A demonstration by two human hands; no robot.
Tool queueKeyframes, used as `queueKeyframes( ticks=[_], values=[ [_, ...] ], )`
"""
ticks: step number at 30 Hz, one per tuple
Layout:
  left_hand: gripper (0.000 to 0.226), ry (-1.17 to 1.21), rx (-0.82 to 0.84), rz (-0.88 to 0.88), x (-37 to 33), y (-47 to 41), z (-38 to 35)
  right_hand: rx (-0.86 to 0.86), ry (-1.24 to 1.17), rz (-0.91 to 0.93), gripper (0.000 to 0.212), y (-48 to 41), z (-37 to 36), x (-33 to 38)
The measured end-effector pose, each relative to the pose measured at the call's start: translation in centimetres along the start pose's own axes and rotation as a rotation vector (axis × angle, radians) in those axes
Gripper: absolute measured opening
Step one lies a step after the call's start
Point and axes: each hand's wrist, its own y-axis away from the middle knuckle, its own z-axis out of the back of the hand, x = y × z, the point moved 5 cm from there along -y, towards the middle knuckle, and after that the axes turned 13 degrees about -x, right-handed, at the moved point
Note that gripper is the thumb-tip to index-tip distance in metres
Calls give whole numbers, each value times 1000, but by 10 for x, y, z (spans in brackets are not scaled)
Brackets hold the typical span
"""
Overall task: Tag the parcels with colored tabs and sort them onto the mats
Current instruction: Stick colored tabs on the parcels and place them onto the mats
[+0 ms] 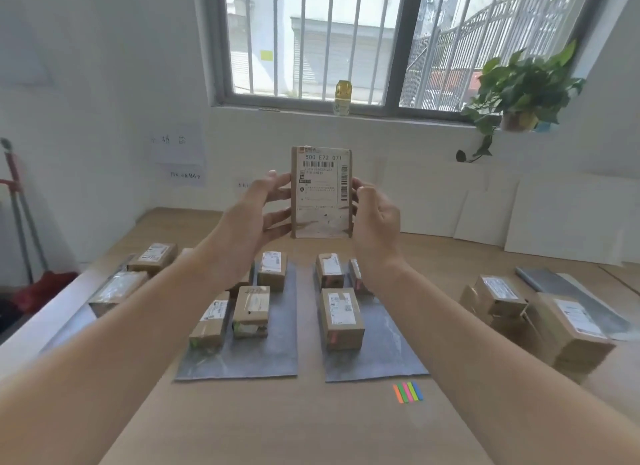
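I hold a brown cardboard parcel (321, 192) upright in front of me, its white shipping label facing me. My left hand (258, 218) grips its left edge and my right hand (375, 218) grips its right edge. Below lie two grey mats. The left mat (277, 357) carries several parcels, one with a green tab (207, 329). The right mat (388, 353) carries a larger parcel (341, 317) and two more behind it. A strip of colored tabs (408, 392) lies on the wooden table in front of the right mat.
Untagged parcels sit at the left (152, 258) and stacked at the right (568, 329) of the table (277, 423). A grey sheet (561, 284) lies far right. White boards lean on the back wall. A can (343, 98) and a plant (519, 93) stand on the windowsill.
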Motion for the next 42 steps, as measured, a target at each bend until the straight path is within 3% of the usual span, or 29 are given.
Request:
queueKeyframes(
  ticks=[16,42],
  values=[
    [42,-112,-121,324,189,-21,45,-116,113,-379,37,29,11,-201],
    [44,-306,-103,731,407,39,112,-153,350,-833,39,133,60,-408]
  ],
)
